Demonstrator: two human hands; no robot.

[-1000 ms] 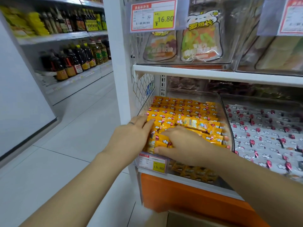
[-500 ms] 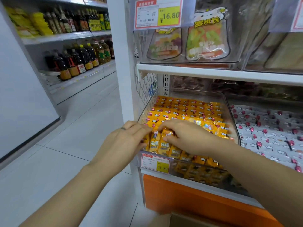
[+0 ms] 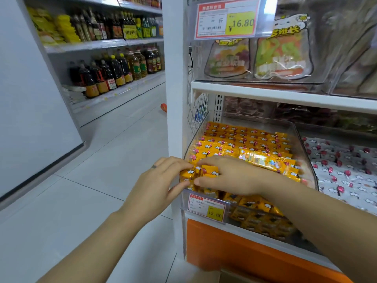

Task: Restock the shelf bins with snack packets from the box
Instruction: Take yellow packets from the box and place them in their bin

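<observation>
In the clear shelf bin (image 3: 306, 160), where yellow snack packets (image 3: 244, 139) lie in left-to-right rows, your left hand (image 3: 161, 180) and right hand (image 3: 230, 176) pinch a packet cluster (image 3: 209, 172) between them at the front-left corner, its length spanning hand to hand.

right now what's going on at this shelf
A person is restocking a clear bin on the lower shelf. Both hands are at its front left corner: the left hand and the right hand together grip a small bunch of yellow packets just above the price tag. Behind them the bin is already packed with neat rows of the same snack. The next bin holds white packets.
</observation>
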